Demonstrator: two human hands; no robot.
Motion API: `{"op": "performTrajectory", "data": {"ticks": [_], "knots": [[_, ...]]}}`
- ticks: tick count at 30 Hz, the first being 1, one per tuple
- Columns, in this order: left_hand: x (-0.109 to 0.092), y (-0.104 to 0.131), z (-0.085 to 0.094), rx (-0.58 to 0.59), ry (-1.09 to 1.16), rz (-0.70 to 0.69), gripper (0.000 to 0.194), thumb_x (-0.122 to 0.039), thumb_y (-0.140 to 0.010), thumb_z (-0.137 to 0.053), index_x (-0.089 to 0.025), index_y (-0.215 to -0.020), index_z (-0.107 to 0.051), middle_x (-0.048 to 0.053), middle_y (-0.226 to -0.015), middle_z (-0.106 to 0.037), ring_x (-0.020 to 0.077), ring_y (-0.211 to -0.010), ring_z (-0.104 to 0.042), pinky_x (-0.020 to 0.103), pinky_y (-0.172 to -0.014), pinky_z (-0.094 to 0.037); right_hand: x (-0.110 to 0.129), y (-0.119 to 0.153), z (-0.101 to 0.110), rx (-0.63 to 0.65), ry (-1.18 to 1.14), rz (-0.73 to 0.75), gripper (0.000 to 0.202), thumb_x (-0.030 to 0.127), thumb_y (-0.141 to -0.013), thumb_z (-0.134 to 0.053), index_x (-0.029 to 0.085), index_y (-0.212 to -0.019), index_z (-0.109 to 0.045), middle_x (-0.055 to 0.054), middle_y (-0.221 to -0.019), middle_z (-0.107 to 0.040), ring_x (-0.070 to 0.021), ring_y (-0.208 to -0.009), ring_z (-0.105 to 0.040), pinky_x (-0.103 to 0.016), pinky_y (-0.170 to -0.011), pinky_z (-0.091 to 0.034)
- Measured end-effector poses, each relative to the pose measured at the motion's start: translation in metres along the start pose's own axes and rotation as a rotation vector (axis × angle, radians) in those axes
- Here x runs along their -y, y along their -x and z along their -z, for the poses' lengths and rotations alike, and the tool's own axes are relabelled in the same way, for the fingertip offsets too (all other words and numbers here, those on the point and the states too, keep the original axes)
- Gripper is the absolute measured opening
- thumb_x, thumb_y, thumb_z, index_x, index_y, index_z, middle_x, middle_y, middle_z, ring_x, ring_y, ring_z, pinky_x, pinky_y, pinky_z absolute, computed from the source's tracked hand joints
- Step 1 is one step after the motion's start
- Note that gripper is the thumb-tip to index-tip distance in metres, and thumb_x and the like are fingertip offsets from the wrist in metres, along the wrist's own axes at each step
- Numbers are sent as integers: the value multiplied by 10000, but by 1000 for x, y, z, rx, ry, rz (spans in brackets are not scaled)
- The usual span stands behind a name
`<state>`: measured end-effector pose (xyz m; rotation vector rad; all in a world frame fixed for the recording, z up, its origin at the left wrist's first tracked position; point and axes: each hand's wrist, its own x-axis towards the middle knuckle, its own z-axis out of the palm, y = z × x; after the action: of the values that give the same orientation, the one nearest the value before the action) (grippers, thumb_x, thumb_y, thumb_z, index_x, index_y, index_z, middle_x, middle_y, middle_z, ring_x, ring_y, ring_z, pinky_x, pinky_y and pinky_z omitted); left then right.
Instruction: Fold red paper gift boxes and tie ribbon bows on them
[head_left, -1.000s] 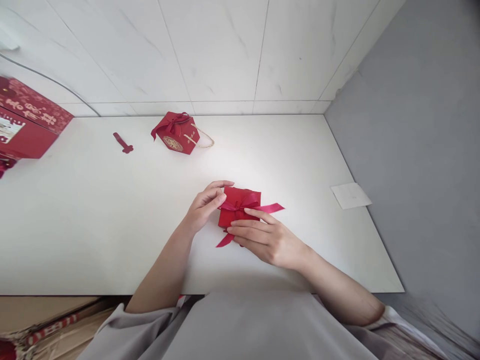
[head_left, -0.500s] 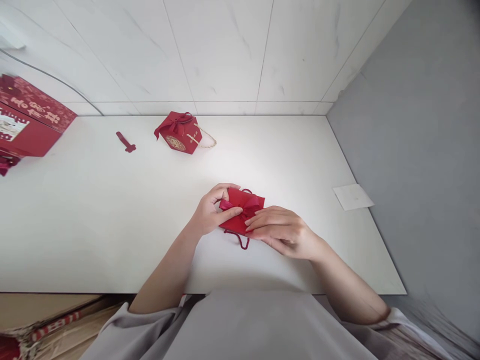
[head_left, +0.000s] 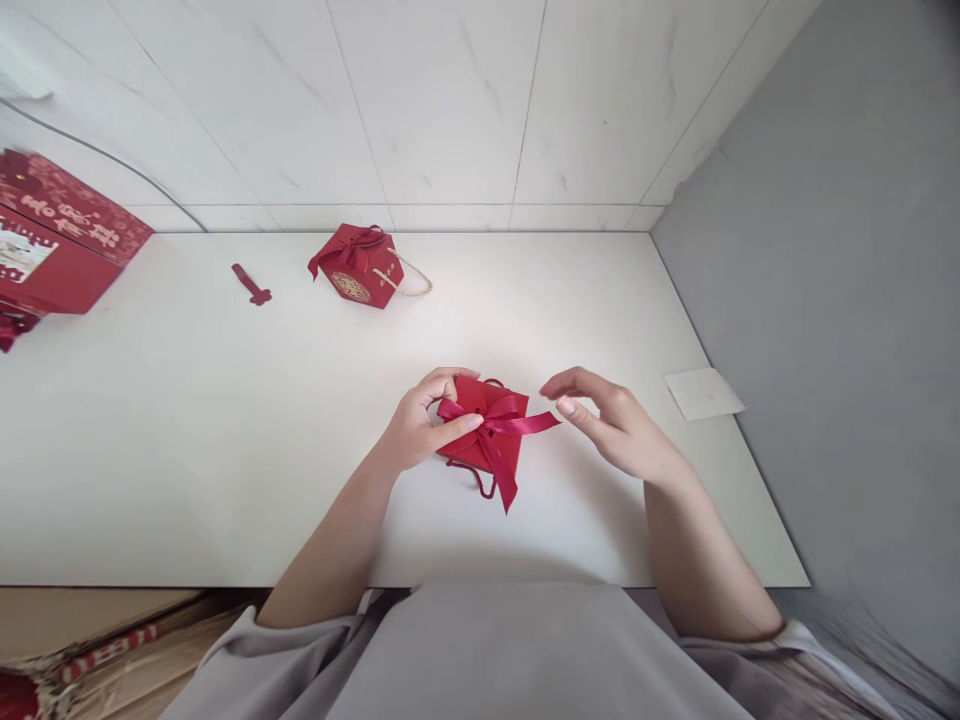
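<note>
A small red gift box with dark red cord handles is in front of me at the middle of the table. My left hand grips its left side, the thumb pressed on the knot of a crimson ribbon bow on top. One ribbon tail points right and another hangs over the box's near edge. My right hand hovers just right of the ribbon's right tail, fingers apart and holding nothing. The underside of the box and some of my left fingers are hidden.
Farther back on the white table stands a red hexagonal gift box with a gold cord. Left of it lies a small dark red strip. A large red box is at far left, a white card by the grey wall.
My right hand has let go of the ribbon and moved right, its fingers parting. The two ribbon tails now show in full. My left hand and the box stay in place.
</note>
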<state>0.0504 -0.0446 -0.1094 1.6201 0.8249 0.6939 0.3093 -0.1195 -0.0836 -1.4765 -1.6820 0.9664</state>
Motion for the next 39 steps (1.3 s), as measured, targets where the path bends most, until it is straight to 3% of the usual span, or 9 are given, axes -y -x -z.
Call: {"op": "performTrajectory", "data": {"ticks": [6,11,18,23,26,29,33,35,39], "knots": [[1,0,0,-2,-12,-34,297,-252,-839,-669,-197,-706,-409,104,-1269,-578,256,-1183,-587,420,-995,-464,7,1,-5,249,13,-10,334,439,-949,-551,199,-728,-622,9,-696,-644,-127,-636,-542,-266,-621,-411],[1,0,-1,-29,-79,-53,329,-249,-804,-709,-197,-691,-404,96,-1243,-593,247,-1149,-604,425,-1000,-467,13,8,-14,476,-159,10,325,381,-965,-529,184,-728,-634,-3,-664,-675,-102,-553,-571,-224,-527,-417],[-1,-1,-2,-45,-101,-66,325,-240,-796,-714,-198,-685,-412,95,-1233,-599,245,-1148,-608,426,-1012,-476,23,19,-40,392,73,341,312,293,-971,-493,189,-678,-510,57,-539,-470,-76,-476,-294,-245,-487,-267],[-2,-1,-3,-49,-97,-65,307,-230,-793,-717,-197,-690,-429,94,-1221,-598,246,-1149,-610,426,-1018,-473,27,25,-50,437,287,429,312,269,-950,-497,190,-649,-477,72,-499,-354,-89,-469,-206,-265,-472,-194],[-4,0,-3,-60,-110,-41,314,-243,-798,-709,-199,-691,-417,93,-1229,-596,251,-1140,-613,435,-1008,-479,29,23,-51,531,314,386,312,251,-919,-539,184,-615,-518,65,-475,-413,-85,-446,-246,-257,-466,-207],[-9,2,-2,-53,-129,-7,328,-284,-785,-726,-202,-706,-419,97,-1270,-578,263,-1156,-602,440,-992,-490,27,18,-43,733,186,315,259,221,-881,-591,185,-626,-616,46,-506,-559,-80,-445,-410,-230,-482,-297],[-14,5,3,33,-165,5,364,-328,-687,-819,-207,-779,-488,98,-1328,-543,297,-1259,-532,466,-1059,-442,13,10,-16,1046,-161,23,238,353,-899,-610,188,-768,-720,18,-549,-650,-113,-492,-618,-203,-498,-446],[-13,6,7,83,-159,2,383,-337,-658,-841,-209,-844,-532,105,-1369,-518,312,-1290,-505,483,-1084,-416,4,6,-6,907,-326,-97,246,406,-884,-635,184,-836,-728,14,-558,-643,-126,-497,-629,-215,-488,-473],[-10,6,14,103,-96,19,240,-399,-798,-716,-201,-820,-582,110,-1404,-506,318,-1289,-508,486,-1068,-427,-7,-7,-12,29,-469,-85,253,432,-901,-624,212,-779,-650,18,-614,-597,-120,-563,-574,-230,-521,-464]]}}
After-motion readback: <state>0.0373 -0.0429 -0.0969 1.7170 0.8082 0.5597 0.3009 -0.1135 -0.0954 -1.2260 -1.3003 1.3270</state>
